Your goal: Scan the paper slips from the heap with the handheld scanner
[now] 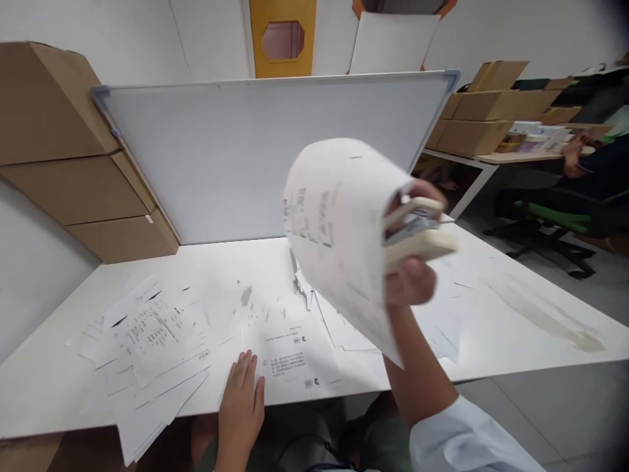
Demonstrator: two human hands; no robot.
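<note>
My right hand point(417, 282) is raised over the table's right half, closed around a cream stapler point(422, 244). A curled printed sheet point(339, 210) hangs from the same hand, its left side bowing outward; whether the stapler's jaws bite on it cannot be made out. My left hand point(242, 396) rests flat at the table's front edge, fingers extended, holding nothing. Just right of its fingertips lies a printed page point(289, 364). More loose sheets point(344, 328) lie beneath the raised sheet, which partly hides them.
Overlapping papers point(152, 341) spread over the table's left side, some past the front edge. A whiteboard point(255, 157) stands along the back, beside stacked cardboard boxes point(73, 151). At right, another table point(491, 158) holds boxes; a seated person's hand point(572, 157) shows near it.
</note>
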